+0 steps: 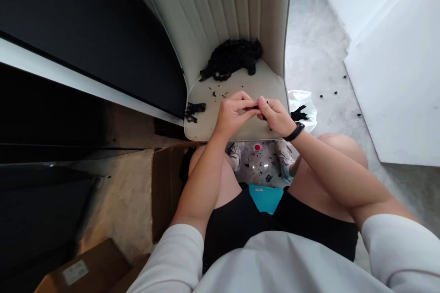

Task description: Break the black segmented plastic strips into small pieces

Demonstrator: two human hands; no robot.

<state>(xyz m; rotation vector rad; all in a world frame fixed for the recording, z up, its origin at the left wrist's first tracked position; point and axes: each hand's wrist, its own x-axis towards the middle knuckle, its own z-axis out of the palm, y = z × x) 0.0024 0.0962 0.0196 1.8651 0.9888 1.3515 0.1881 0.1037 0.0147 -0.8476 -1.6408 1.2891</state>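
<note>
Both hands meet above the front of a cream chair seat (209,123). My left hand (235,112) pinches one end of a small black piece (256,107). Closed around the other end of that piece is my right hand (277,115), its thumb on top and a black band on the wrist. Most of the piece is hidden by the fingers. Beyond the hands, a large heap of black parts (232,58) lies against the backrest. A smaller black cluster (195,111) rests at the seat's left edge, with black crumbs scattered between.
Right of the chair, a white plastic bag (305,100) holds black pieces. Small black bits dot the grey floor (319,55). White panels (398,78) stand at the right. Dark cabinets (85,23) line the left, with a cardboard box (92,268) at lower left.
</note>
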